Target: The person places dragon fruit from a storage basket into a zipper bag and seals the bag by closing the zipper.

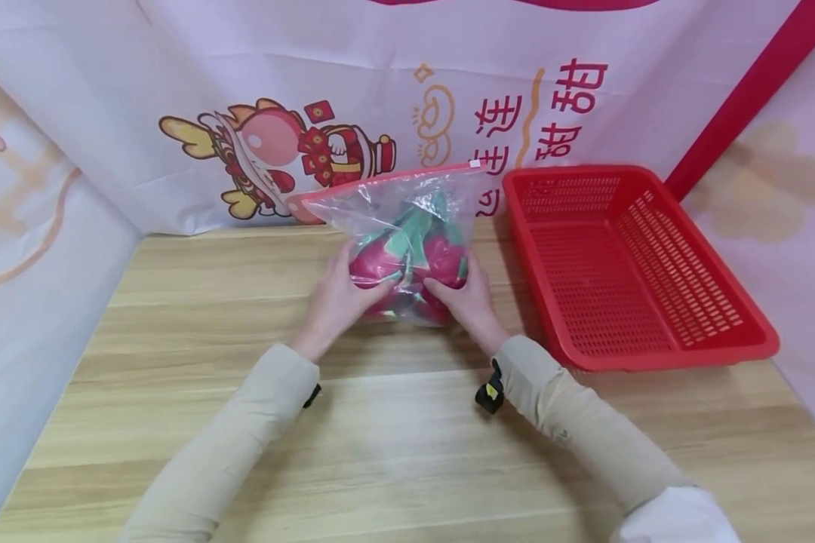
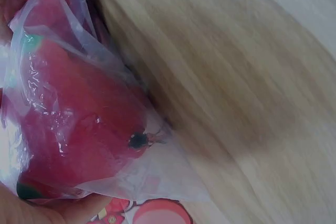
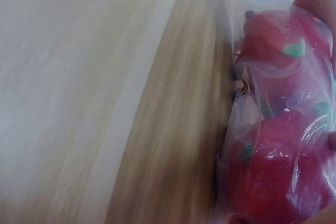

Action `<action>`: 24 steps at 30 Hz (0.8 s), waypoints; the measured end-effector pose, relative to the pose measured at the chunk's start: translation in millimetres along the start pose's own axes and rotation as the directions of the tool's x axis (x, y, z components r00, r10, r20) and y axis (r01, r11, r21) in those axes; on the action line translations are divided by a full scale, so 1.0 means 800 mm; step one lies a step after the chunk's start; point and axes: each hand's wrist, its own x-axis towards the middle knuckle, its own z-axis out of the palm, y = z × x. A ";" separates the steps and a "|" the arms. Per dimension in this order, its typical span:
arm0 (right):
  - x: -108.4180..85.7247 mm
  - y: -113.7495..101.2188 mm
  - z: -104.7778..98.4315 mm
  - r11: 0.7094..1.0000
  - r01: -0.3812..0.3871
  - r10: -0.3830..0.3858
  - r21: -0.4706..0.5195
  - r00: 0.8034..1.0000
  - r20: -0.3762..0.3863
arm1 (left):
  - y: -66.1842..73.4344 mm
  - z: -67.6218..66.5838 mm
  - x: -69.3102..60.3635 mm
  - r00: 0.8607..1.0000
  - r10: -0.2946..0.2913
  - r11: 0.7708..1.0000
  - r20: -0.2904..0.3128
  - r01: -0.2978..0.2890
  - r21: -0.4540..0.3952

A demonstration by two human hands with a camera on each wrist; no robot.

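A clear zip bag point(image 1: 380, 200) with a red zip edge stands upright between my two hands. Inside it are several dragon fruits point(image 1: 443, 260), pink-red with green scales. On the bag's left side, my left hand point(image 1: 336, 298) grips it with the thumb across the front. My right hand point(image 1: 472, 302) grips the opposite side in the same way. A white slider point(image 1: 475, 163) sits at the zip's right end. The left wrist view shows one fruit point(image 2: 84, 114) close up through the plastic. Fruits point(image 3: 268, 166) also press against the film in the right wrist view.
To the right, a red perforated plastic basket point(image 1: 560, 332) stands on the wooden table point(image 1: 394, 437). Behind the table hangs a white printed cloth point(image 1: 353, 83) with a cartoon figure and red characters. More cloth closes off both sides.
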 end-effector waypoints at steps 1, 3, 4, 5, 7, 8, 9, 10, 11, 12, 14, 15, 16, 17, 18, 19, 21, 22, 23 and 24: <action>0.000 -0.002 0.003 1.000 -0.009 0.009 0.002 1.000 0.001 | -0.002 -0.003 0.000 1.000 -0.014 1.000 0.003 0.014 -0.004; 0.000 -0.006 0.010 1.000 -0.018 0.018 0.005 1.000 0.004 | -0.004 -0.011 0.000 0.999 -0.044 0.999 0.011 0.044 -0.010; 0.000 -0.008 0.014 1.000 -0.023 0.023 0.009 1.000 0.009 | -0.006 -0.015 -0.001 0.998 -0.058 0.998 0.016 0.058 -0.013; 0.000 -0.010 0.018 1.000 -0.025 0.025 0.012 1.000 0.013 | -0.008 -0.020 -0.001 0.997 -0.073 0.997 0.019 0.073 -0.013; 0.000 -0.014 0.026 1.000 -0.023 0.023 0.016 0.999 0.025 | -0.013 -0.029 -0.003 0.995 -0.097 0.995 0.019 0.097 -0.001; 0.000 -0.016 0.030 1.000 -0.022 0.021 0.015 0.999 0.029 | -0.014 -0.034 -0.004 0.994 -0.110 0.994 0.019 0.109 0.007; 0.001 -0.018 0.035 1.000 -0.019 0.018 0.015 0.999 0.034 | -0.017 -0.039 -0.004 0.992 -0.121 0.993 0.020 0.121 0.013; 0.001 -0.020 0.039 1.000 -0.016 0.016 0.015 0.999 0.036 | -0.019 -0.044 -0.005 0.991 -0.129 0.991 0.016 0.129 0.025; 0.001 -0.022 0.044 1.000 -0.012 0.011 0.016 0.999 0.041 | -0.021 -0.050 -0.006 0.990 -0.141 0.989 0.012 0.140 0.042; 0.001 -0.025 0.048 1.000 -0.007 0.006 0.019 0.999 0.047 | -0.023 -0.055 -0.007 0.988 -0.152 0.987 0.009 0.151 0.058; 0.001 -0.029 0.058 1.000 -0.003 0.001 0.027 0.998 0.063 | -0.027 -0.067 -0.009 0.985 -0.174 0.982 0.005 0.173 0.077; 0.001 -0.032 0.062 0.999 0.000 -0.003 0.032 0.997 0.072 | -0.030 -0.072 -0.010 0.983 -0.183 0.980 0.000 0.182 0.085; 0.001 -0.034 0.067 0.999 0.002 -0.005 0.037 0.997 0.080 | -0.032 -0.078 -0.010 0.982 -0.190 0.977 -0.005 0.190 0.095; 0.001 -0.036 0.072 0.999 0.005 -0.009 0.043 0.996 0.088 | -0.034 -0.083 -0.011 0.980 -0.199 0.975 -0.007 0.198 0.102; 0.001 -0.038 0.076 0.999 0.007 -0.011 0.048 0.996 0.093 | -0.037 -0.088 -0.011 0.979 -0.205 0.973 -0.007 0.205 0.107; 0.001 -0.040 0.081 0.999 0.006 -0.011 0.051 0.995 0.098 | -0.040 -0.093 -0.011 0.978 -0.210 0.972 -0.007 0.210 0.108; 0.001 -0.042 0.089 0.998 0.004 -0.010 0.056 0.994 0.107 | -0.045 -0.102 -0.011 0.976 -0.220 0.969 -0.006 0.219 0.114; 0.001 -0.043 0.093 0.998 0.001 -0.008 0.059 0.994 0.110 | -0.047 -0.106 -0.011 0.975 -0.224 0.968 -0.006 0.223 0.117; 0.001 -0.045 0.097 0.998 0.002 -0.008 0.059 0.994 0.110 | -0.051 -0.110 -0.010 0.973 -0.230 0.966 -0.005 0.229 0.118; 0.001 -0.046 0.101 0.998 0.001 -0.008 0.062 0.994 0.113 | -0.053 -0.114 -0.009 0.972 -0.235 0.965 -0.007 0.234 0.120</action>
